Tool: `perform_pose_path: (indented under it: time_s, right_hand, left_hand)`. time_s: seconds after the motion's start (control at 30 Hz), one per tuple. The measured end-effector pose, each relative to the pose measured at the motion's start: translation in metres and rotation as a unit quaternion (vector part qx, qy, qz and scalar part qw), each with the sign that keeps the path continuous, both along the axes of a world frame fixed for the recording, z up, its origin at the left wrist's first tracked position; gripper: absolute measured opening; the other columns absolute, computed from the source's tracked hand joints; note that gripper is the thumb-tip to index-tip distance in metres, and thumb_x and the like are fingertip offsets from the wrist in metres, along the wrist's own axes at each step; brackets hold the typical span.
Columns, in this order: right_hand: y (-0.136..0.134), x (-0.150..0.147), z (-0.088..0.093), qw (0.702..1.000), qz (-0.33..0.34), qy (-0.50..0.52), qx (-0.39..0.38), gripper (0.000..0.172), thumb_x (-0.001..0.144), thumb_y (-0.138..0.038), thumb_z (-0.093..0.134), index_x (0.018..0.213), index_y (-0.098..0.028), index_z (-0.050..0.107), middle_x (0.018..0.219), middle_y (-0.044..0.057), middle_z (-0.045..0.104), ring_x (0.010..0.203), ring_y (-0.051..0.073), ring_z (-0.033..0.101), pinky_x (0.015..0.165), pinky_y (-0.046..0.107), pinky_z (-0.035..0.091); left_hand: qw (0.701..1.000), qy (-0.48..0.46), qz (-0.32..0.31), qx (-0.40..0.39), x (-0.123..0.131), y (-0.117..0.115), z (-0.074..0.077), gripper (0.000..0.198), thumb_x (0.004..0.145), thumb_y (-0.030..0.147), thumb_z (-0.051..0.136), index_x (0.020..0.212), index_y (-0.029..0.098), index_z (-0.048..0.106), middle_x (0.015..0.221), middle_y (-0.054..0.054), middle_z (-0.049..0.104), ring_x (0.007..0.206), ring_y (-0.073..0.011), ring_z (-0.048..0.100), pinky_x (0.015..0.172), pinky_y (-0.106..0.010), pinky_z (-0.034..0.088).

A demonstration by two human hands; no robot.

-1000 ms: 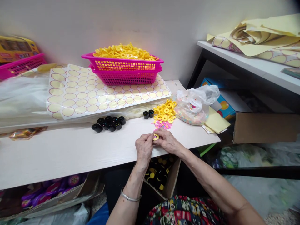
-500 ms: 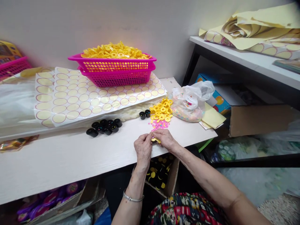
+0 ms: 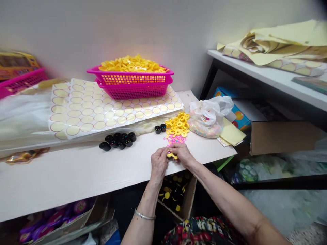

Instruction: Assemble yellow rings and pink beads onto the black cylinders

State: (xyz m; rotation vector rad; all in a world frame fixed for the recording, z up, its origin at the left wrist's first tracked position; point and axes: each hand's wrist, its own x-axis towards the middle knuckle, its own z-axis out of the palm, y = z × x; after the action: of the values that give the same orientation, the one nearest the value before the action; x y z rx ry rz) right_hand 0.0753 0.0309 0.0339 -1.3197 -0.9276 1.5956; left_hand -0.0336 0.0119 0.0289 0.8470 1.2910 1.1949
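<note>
My left hand [image 3: 158,163] and my right hand [image 3: 182,154] meet at the table's front edge. Both are closed, fingertips pinching a small yellow plastic piece [image 3: 174,156] with a rounded end and a short arm. Something dark shows beneath it; my fingers hide most of that. A pink ring-like spot sits near my fingertips on the yellow piece. Just beyond my hands lie scattered small pink beads [image 3: 176,139], a few of other colours among them. Behind the beads is a pile of yellow ring-shaped pieces [image 3: 178,124]. Two black round caps [image 3: 160,128] stand left of that pile.
Several more black caps [image 3: 118,141] are grouped farther left. Stacked pink baskets [image 3: 135,91] of yellow pieces stand on sticker sheets [image 3: 87,117]. A plastic bag [image 3: 208,117] lies right. Below the table edge is a cardboard box [image 3: 189,197] of black and yellow parts.
The whole view has shifted, so the table's things appear lower and slightly right. My hands remain together on the yellow piece, and more of its arm now shows between my fingers.
</note>
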Motion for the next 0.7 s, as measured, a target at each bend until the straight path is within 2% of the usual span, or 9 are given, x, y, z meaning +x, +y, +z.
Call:
perform_pose_path:
  time_s: [0.1, 0.17, 0.23, 0.3, 0.4, 0.47, 0.53, 0.6, 0.7]
  right_hand:
    - [-0.001, 0.001, 0.004, 1.000, -0.001, 0.007, 0.008, 0.012, 0.058, -0.024, 0.061, 0.063, -0.014, 0.058, 0.046, -0.004, 0.052, 0.031, 0.006, 0.039, 0.027, 0.017, 0.025]
    - [-0.002, 0.001, 0.005, 1.000, 0.008, 0.013, 0.016, 0.015, 0.059, -0.027, 0.063, 0.062, -0.013, 0.059, 0.048, -0.003, 0.053, 0.031, 0.005, 0.039, 0.028, 0.018, 0.025]
    - [-0.004, 0.004, 0.006, 0.999, 0.018, 0.017, 0.021, 0.022, 0.063, -0.033, 0.065, 0.062, -0.012, 0.060, 0.049, -0.002, 0.053, 0.031, 0.005, 0.038, 0.028, 0.018, 0.024]
    - [-0.009, 0.010, 0.007, 0.999, 0.003, 0.026, 0.029, 0.031, 0.067, -0.042, 0.063, 0.063, -0.011, 0.061, 0.050, -0.001, 0.053, 0.033, 0.005, 0.038, 0.029, 0.018, 0.025]
    - [-0.024, 0.026, 0.012, 0.993, 0.000, 0.103, 0.062, 0.034, 0.071, -0.045, 0.063, 0.077, -0.012, 0.066, 0.073, 0.005, 0.064, 0.054, 0.009, 0.055, 0.044, 0.019, 0.042]
    - [-0.036, 0.038, 0.017, 0.977, 0.062, 0.190, 0.077, 0.037, 0.070, -0.043, 0.067, 0.093, -0.014, 0.066, 0.098, 0.008, 0.064, 0.082, 0.015, 0.061, 0.066, 0.025, 0.050]
    - [-0.047, 0.046, 0.020, 0.952, 0.138, 0.264, 0.067, 0.046, 0.066, -0.040, 0.072, 0.105, -0.016, 0.063, 0.109, 0.009, 0.061, 0.098, 0.020, 0.058, 0.082, 0.034, 0.049]
    - [-0.055, 0.050, 0.023, 0.935, 0.183, 0.299, 0.047, 0.052, 0.063, -0.038, 0.075, 0.109, -0.017, 0.061, 0.108, 0.009, 0.062, 0.100, 0.022, 0.058, 0.086, 0.040, 0.047]
    - [-0.058, 0.050, 0.025, 0.937, 0.201, 0.284, 0.039, 0.052, 0.061, -0.031, 0.077, 0.109, -0.016, 0.062, 0.101, 0.008, 0.065, 0.092, 0.019, 0.060, 0.082, 0.036, 0.048]
  left_hand:
    - [0.990, 0.020, -0.117, 0.077, -0.011, -0.001, -0.001, 0.042, 0.060, 0.034, 0.074, 0.095, 0.014, 0.066, 0.068, 0.000, 0.059, 0.050, -0.0072, 0.048, 0.045, -0.019, 0.036]
    - [0.978, 0.042, -0.158, 0.131, -0.016, 0.001, -0.003, 0.045, 0.053, 0.027, 0.078, 0.096, 0.017, 0.068, 0.083, -0.003, 0.061, 0.067, -0.0107, 0.054, 0.059, -0.021, 0.042]
    - [0.972, 0.066, -0.165, 0.154, -0.018, 0.002, -0.005, 0.038, 0.054, 0.025, 0.078, 0.090, 0.017, 0.069, 0.083, -0.003, 0.061, 0.073, -0.0126, 0.055, 0.066, -0.023, 0.043]
    - [0.971, 0.086, -0.148, 0.168, -0.017, 0.000, -0.003, 0.031, 0.056, 0.025, 0.078, 0.085, 0.017, 0.070, 0.078, -0.002, 0.060, 0.072, -0.0122, 0.053, 0.065, -0.023, 0.041]
    - [0.968, 0.100, -0.103, 0.207, -0.015, -0.010, 0.008, 0.029, 0.057, 0.026, 0.078, 0.083, 0.017, 0.068, 0.075, 0.000, 0.058, 0.065, -0.0100, 0.049, 0.058, -0.022, 0.038]
    - [0.958, 0.112, -0.095, 0.246, -0.015, -0.019, 0.021, 0.029, 0.059, 0.026, 0.077, 0.085, 0.018, 0.068, 0.076, 0.000, 0.058, 0.064, -0.0099, 0.048, 0.056, -0.021, 0.038]
    - [0.939, 0.148, -0.118, 0.287, -0.015, -0.029, 0.035, 0.027, 0.062, 0.026, 0.075, 0.086, 0.018, 0.068, 0.078, -0.001, 0.059, 0.066, -0.0109, 0.050, 0.056, -0.021, 0.039]
    - [0.915, 0.197, -0.148, 0.319, -0.014, -0.037, 0.046, 0.023, 0.066, 0.027, 0.073, 0.086, 0.018, 0.068, 0.079, -0.003, 0.061, 0.067, -0.0121, 0.052, 0.058, -0.022, 0.041]
    - [0.873, 0.269, -0.179, 0.365, -0.011, -0.045, 0.054, 0.019, 0.072, 0.026, 0.067, 0.089, 0.018, 0.067, 0.085, -0.006, 0.063, 0.075, -0.0151, 0.057, 0.065, -0.024, 0.046]
